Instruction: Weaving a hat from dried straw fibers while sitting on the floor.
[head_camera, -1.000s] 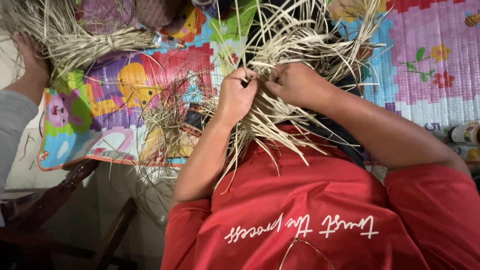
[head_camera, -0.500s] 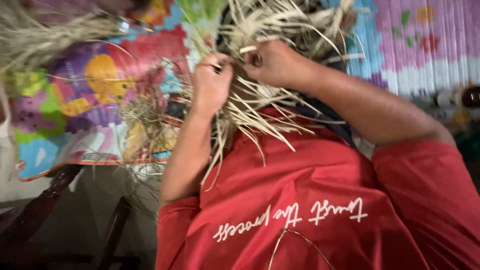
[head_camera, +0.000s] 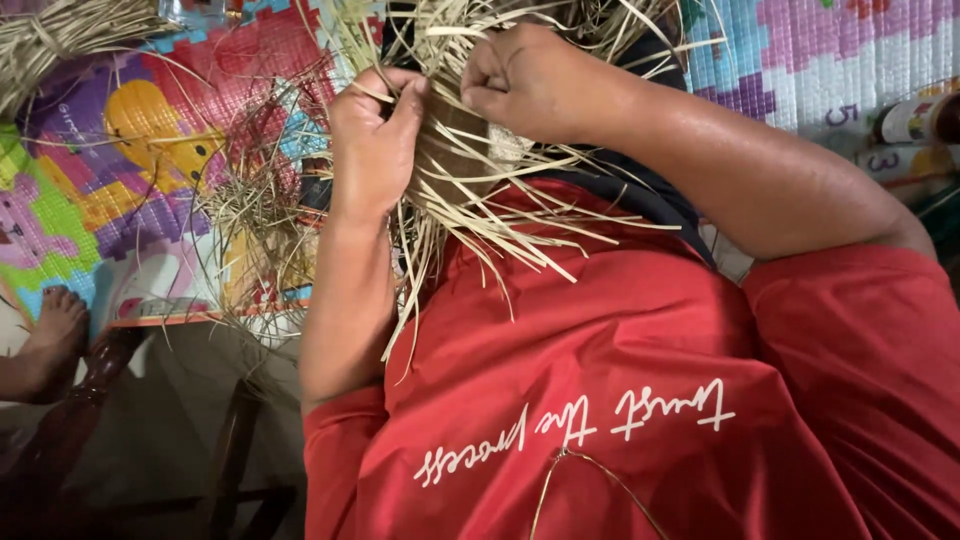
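Straw strips (head_camera: 470, 200), pale, bunched at upper centre: left hand (head_camera: 375, 140) closed around the bunch, right hand (head_camera: 525, 80) pinching strands. Bottle (head_camera: 915, 118) at right edge, contents unclear.

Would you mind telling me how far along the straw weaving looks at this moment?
A small woven patch of pale flat straw strips already shows between the hands. The left hand and right hand are pinching strips at its edge. Many long loose ends hang unwoven over the red shirt, and more straw lies on the colourful mat, so most appears left.
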